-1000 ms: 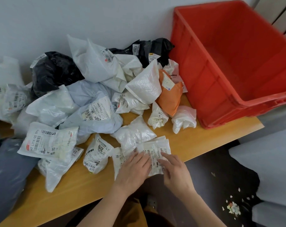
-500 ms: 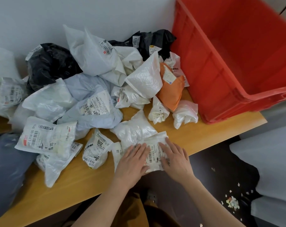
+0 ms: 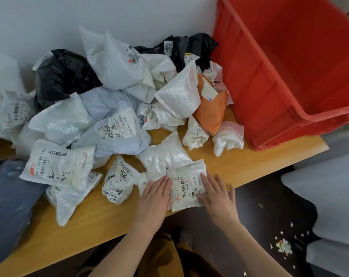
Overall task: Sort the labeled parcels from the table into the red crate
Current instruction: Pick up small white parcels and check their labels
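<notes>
Here my left hand (image 3: 156, 193) and right hand (image 3: 217, 193) lie flat, fingers straight, on either side of one white parcel (image 3: 187, 185) at the near edge of the counter (image 3: 255, 162). Neither hand is curled round it yet; both only press its edges. The parcel sits directly between my palms, its long axis running away from me, with its near end hanging a little past the counter's edge. Its label faces up and reads "507-P802 T70" beside a barcode.

The crate (image 3: 289, 80) stands up and to the right, well apart from the parcel, so I judge the right hand the nearer one for carrying it over. No parcel shows in the part of the crate I can see.

Other writing I can read: "2019" on the small bag (image 3: 119, 179) just left of my left hand, "L714-00 015" on a flat white one (image 3: 55, 162) farther left, and "2023" on the black bag (image 3: 181, 47) at the back.
</notes>
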Motion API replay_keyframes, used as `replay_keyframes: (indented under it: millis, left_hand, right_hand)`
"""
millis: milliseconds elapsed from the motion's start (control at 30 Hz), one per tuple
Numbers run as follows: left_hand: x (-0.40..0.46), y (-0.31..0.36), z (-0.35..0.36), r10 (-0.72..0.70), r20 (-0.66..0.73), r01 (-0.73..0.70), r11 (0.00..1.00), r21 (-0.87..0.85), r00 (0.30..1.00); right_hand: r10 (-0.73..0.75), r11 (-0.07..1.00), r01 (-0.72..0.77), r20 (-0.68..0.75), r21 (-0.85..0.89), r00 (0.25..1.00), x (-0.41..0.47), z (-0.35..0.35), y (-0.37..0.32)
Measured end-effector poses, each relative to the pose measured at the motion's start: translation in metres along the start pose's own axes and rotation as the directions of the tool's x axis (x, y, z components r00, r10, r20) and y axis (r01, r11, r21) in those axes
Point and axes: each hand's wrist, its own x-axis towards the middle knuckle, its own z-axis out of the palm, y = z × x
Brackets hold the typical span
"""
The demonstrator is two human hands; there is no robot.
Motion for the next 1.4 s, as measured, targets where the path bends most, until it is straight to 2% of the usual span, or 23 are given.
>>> replay_keyframes:
  millis: [100, 233, 367, 467, 567, 667, 800, 900, 967, 1067, 1100, 1167, 1233, 1300, 1333, 1400]
  left_hand:
    - [0.003, 0.002, -0.001, -0.020, 0.067, 0.018, 0.999, 0.029, 0.998]
    - [0.000, 0.011, -0.014, -0.015, -0.027, 0.016, 0.998, 0.057, 1.000]
    - [-0.008, 0.008, -0.024, 0.073, -0.153, -0.063, 0.996, 0.068, 0.985]
    - [-0.008, 0.002, -0.030, -0.039, -0.124, 0.048, 0.997, 0.065, 0.992]
    - [-0.005, -0.008, -0.028, -0.102, -0.067, 0.104, 0.994, 0.026, 0.993]
    - [-0.003, -0.012, -0.033, -0.153, -0.002, 0.152, 0.986, -0.061, 0.988]
    - [-0.004, -0.010, -0.043, -0.138, -0.054, 0.127, 0.977, -0.170, 0.989]
    - [-0.005, -0.004, -0.052, -0.138, -0.124, 0.116, 0.979, -0.169, 0.983]
    - [-0.006, -0.001, -0.061, -0.139, -0.234, 0.104, 0.982, -0.155, 0.962]
    - [-0.009, 0.000, -0.074, -0.160, -0.441, 0.038, 0.961, -0.273, 0.883]
    - [-0.010, 0.000, -0.079, -0.203, -0.477, 0.028, 0.937, -0.348, 0.855]
    - [-0.011, 0.000, -0.089, -0.348, -0.462, 0.049, 0.837, -0.545, 0.816]
    - [-0.009, -0.001, -0.096, -0.485, -0.383, 0.060, 0.677, -0.733, 0.786]
    - [-0.008, 0.000, -0.103, -0.601, -0.233, 0.088, 0.455, -0.886, 0.764]
    - [-0.008, 0.000, -0.107, -0.650, -0.149, 0.107, 0.337, -0.935, 0.746]
    - [-0.009, -0.001, -0.112, -0.710, 0.011, 0.130, 0.113, -0.985, 0.704]
  right_hand:
    - [0.028, 0.998, -0.027, 0.009, -0.059, 1.000, 0.002, 0.001, -0.006]
    - [0.016, 1.000, -0.018, -0.083, -0.019, 0.996, -0.004, -0.005, -0.025]
    - [-0.145, 0.989, 0.143, -0.163, -0.022, 0.976, -0.009, 0.006, -0.036]
    - [-0.252, 0.965, 0.259, -0.148, 0.034, 0.957, -0.006, 0.016, -0.034]
    - [-0.230, 0.971, 0.233, -0.055, 0.060, 0.972, 0.000, 0.011, -0.037]
    - [-0.186, 0.980, 0.190, -0.075, 0.059, 0.980, 0.005, -0.001, -0.044]
    - [-0.095, 0.953, 0.128, -0.131, 0.275, 0.987, 0.003, -0.012, -0.047]
    - [-0.037, 0.905, 0.115, -0.194, 0.410, 0.980, 0.001, -0.019, -0.045]
    - [-0.008, 0.883, 0.080, -0.157, 0.462, 0.988, 0.003, -0.025, -0.043]
    - [0.062, 0.845, -0.024, -0.055, 0.534, 0.997, 0.008, -0.038, -0.041]
    - [0.064, 0.847, -0.027, -0.052, 0.532, 0.997, 0.009, -0.042, -0.040]
    - [0.070, 0.825, -0.009, -0.086, 0.566, 0.994, 0.010, -0.051, -0.042]
    - [0.096, 0.769, -0.002, -0.113, 0.639, 0.989, 0.012, -0.059, -0.047]
    - [0.136, 0.695, -0.043, -0.073, 0.718, 0.988, 0.013, -0.067, -0.054]
    - [0.162, 0.622, -0.084, -0.023, 0.778, 0.987, 0.013, -0.070, -0.058]
    - [0.178, 0.388, -0.190, 0.129, 0.902, 0.976, 0.013, -0.077, -0.065]
